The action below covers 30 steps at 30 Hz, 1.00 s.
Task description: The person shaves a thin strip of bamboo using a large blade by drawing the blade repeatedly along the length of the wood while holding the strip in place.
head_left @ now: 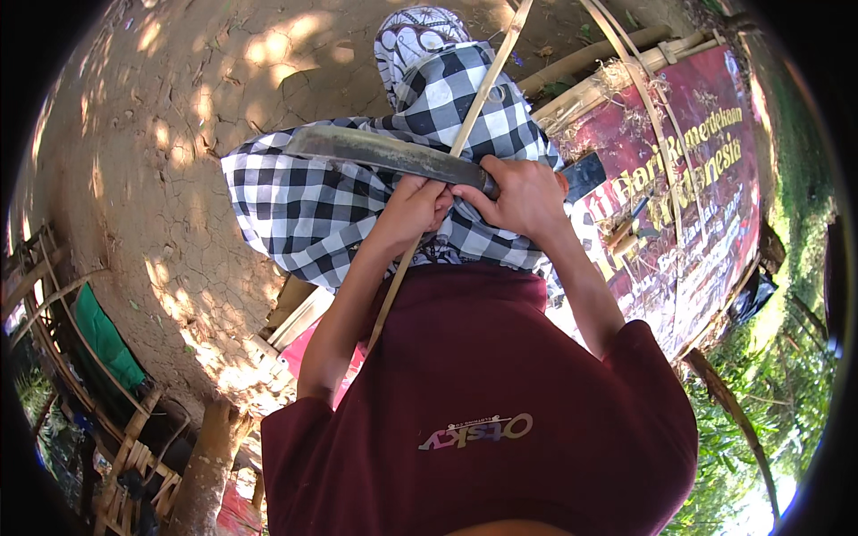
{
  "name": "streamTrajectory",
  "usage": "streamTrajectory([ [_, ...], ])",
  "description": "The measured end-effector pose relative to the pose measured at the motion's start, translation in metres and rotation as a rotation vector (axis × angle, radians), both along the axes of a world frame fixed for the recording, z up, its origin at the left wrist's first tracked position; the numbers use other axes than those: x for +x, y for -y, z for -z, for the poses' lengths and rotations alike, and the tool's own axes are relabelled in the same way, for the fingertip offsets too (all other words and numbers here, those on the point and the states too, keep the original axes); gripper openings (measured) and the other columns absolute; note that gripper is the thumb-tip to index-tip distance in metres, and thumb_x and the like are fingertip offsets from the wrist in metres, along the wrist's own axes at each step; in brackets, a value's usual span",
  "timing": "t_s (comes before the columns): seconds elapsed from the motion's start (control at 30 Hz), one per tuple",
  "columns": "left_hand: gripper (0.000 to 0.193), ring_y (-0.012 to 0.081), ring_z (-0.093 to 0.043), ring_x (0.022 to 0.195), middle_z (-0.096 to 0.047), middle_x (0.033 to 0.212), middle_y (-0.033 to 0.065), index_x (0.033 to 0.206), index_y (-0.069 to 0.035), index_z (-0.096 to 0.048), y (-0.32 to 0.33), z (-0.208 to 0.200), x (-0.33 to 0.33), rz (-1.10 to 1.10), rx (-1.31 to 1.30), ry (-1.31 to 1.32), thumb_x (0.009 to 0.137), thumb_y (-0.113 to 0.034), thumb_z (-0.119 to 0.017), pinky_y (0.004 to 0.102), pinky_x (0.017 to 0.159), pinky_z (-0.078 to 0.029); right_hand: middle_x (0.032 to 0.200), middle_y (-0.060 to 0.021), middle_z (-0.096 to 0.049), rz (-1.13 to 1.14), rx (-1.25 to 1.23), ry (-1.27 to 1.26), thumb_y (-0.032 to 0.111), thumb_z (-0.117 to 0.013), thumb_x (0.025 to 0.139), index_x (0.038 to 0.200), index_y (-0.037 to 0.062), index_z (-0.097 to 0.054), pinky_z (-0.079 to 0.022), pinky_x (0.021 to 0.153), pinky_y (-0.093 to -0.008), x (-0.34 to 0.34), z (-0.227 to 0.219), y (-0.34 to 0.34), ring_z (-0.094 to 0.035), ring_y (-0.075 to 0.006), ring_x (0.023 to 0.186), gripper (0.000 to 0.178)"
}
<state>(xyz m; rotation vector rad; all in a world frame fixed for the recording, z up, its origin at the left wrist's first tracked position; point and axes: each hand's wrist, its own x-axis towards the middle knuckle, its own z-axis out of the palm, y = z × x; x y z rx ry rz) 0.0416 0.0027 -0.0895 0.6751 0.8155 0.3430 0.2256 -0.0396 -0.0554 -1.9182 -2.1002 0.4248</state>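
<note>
My right hand [527,202] is closed round the handle end of a machete. The machete's long, worn blade [384,152] points left across my lap and lies over a thin pale bamboo strip [487,82]. Closed on that strip just below the blade is my left hand [413,214], its knuckles close to my right thumb. The strip slants from the top of the view down past my left forearm to my shirt. Under both hands is black-and-white checked cloth [308,192] over my legs. Most of the machete's handle is hidden by my right fingers.
A dark red printed banner [715,98] lies to the right, with more bamboo strips [657,107] across it and shavings by its edge. Beside my right hand is a dark flat piece [585,176]. Cracked bare earth [161,98] extends left; a tree trunk [204,464] stands lower left.
</note>
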Motion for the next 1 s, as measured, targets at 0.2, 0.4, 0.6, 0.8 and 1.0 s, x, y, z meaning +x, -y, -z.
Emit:
streamTrajectory([
  [0.2, 0.035, 0.0050, -0.030, 0.041, -0.029, 0.052, -0.0065, 0.071, -0.014, -0.037, -0.007, -0.010, 0.007, 0.020, -0.221, 0.125, 0.103, -0.028, -0.038, 0.0211, 0.035, -0.023, 0.055, -0.0099, -0.061, 0.097, -0.012, -0.043, 0.059, -0.064, 0.080, 0.081, 0.0058, -0.067, -0.053, 0.051, -0.0412, 0.004, 0.004, 0.008, -0.065, -0.0310, 0.054, 0.053],
  [0.4, 0.045, 0.0048, -0.026, 0.041, -0.025, 0.054, -0.0065, 0.067, -0.016, -0.031, 0.016, -0.012, 0.004, 0.065, -0.162, -0.033, 0.104, -0.041, -0.034, 0.0227, 0.036, -0.019, 0.056, -0.0122, -0.060, 0.092, 0.004, -0.004, 0.056, -0.068, 0.079, 0.082, 0.0060, -0.066, -0.051, 0.052, -0.0419, 0.010, 0.003, 0.007, -0.064, -0.0322, 0.056, 0.050],
  [0.6, 0.046, 0.0041, -0.023, 0.041, -0.026, 0.053, -0.0065, 0.067, -0.013, -0.033, 0.040, -0.016, 0.001, 0.022, 0.048, -0.154, 0.105, -0.039, -0.034, 0.0240, 0.037, -0.017, 0.057, -0.0120, -0.061, 0.107, 0.000, 0.042, 0.060, -0.068, 0.078, 0.078, 0.0064, -0.065, -0.051, 0.050, -0.0413, 0.012, 0.007, 0.003, -0.064, -0.0313, 0.054, 0.053],
  [0.8, 0.043, 0.0029, -0.029, 0.046, -0.030, 0.054, -0.0066, 0.069, -0.010, -0.040, 0.071, -0.022, -0.040, 0.069, 0.354, -0.357, 0.106, -0.033, -0.037, 0.0230, 0.042, -0.025, 0.053, -0.0067, -0.059, 0.076, 0.147, 0.073, 0.067, -0.066, 0.075, 0.069, 0.0093, -0.061, -0.048, 0.042, -0.0371, 0.004, 0.017, 0.006, -0.062, -0.0263, 0.047, 0.058],
  [1.0, 0.043, 0.0164, -0.040, 0.046, -0.042, 0.051, 0.0107, 0.072, 0.001, -0.049, 0.092, -0.061, -0.079, 0.155, 0.428, -0.596, 0.104, -0.027, -0.041, 0.0349, 0.047, -0.034, 0.054, -0.0046, -0.058, 0.077, 0.212, 0.059, 0.069, -0.067, 0.072, 0.066, 0.0120, -0.057, -0.042, 0.037, -0.0352, 0.000, 0.028, 0.010, -0.060, -0.0235, 0.043, 0.058],
])
